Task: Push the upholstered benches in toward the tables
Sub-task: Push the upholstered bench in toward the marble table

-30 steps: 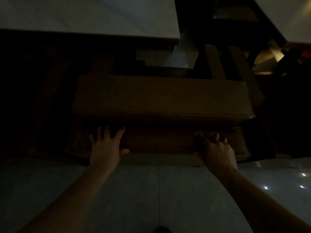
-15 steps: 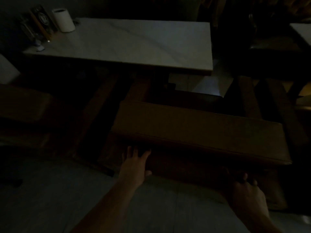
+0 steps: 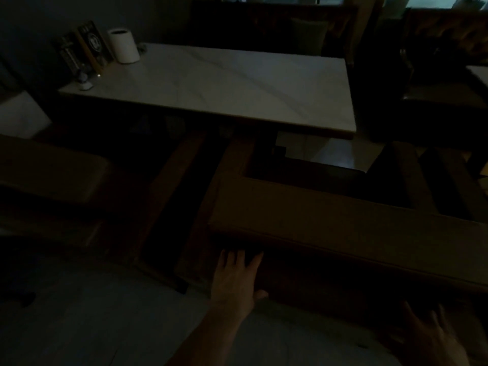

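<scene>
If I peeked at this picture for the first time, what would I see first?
Probably the pale marble table, the brightest thing in the dark room, with a white cup at its far left corner. Next, the long brown bench in front of it, with the left hand spread flat against its near side and the right hand low at the right, fingers open.
</scene>
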`<action>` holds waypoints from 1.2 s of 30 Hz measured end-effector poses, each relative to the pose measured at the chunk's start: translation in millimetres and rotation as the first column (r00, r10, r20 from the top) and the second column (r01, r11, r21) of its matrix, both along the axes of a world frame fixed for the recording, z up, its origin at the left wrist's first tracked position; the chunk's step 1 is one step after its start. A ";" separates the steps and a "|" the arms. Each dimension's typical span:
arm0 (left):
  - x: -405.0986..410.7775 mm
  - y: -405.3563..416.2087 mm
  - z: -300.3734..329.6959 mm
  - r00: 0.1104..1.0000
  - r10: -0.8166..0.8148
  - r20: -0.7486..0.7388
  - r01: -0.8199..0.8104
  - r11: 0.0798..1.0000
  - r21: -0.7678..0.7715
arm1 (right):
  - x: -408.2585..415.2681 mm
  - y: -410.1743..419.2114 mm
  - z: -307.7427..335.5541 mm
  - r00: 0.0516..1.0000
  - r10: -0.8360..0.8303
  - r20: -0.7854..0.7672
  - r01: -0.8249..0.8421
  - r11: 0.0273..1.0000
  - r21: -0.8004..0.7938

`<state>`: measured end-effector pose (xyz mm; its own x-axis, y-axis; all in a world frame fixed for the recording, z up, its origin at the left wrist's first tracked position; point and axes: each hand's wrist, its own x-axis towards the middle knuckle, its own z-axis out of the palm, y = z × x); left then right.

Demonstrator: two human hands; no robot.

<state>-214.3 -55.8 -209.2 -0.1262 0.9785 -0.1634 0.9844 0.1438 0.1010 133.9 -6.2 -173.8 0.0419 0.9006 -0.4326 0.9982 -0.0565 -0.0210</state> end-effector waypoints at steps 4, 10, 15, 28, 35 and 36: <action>-12.5 -6.5 -9.0 0.998 -0.063 0.021 0.062 0.997 0.043 | -17.5 -5.3 10.0 0.999 -0.046 -0.028 0.045 0.999 -0.011; -25.6 -18.9 -12.0 0.994 -0.043 0.098 0.033 0.994 0.104 | -51.5 -23.9 20.1 0.998 0.063 0.014 -0.064 0.996 0.061; -55.2 -41.0 0.6 0.991 -0.022 0.134 0.010 0.996 0.091 | -95.5 -32.9 26.2 0.997 0.078 -0.013 -0.077 0.997 0.015; -253.9 -125.5 73.3 0.954 0.172 0.245 -0.212 0.966 0.149 | -323.3 -72.4 74.4 0.939 0.320 -0.127 -0.333 0.938 -0.100; -381.9 -174.7 99.2 0.924 0.349 0.157 -0.374 0.910 0.179 | -478.3 -104.6 71.8 0.814 0.535 -0.228 -0.527 0.844 0.100; -399.3 -179.9 101.7 0.913 0.378 0.155 -0.400 0.902 0.161 | -500.5 -106.6 72.4 0.793 0.556 -0.247 -0.547 0.830 0.112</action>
<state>-613.6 -235.7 -107.5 -0.4940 0.8692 -0.0214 0.8331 0.4803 0.2745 -366.6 -112.8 -101.4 -0.5750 0.7507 -0.3254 0.8172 0.5075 -0.2731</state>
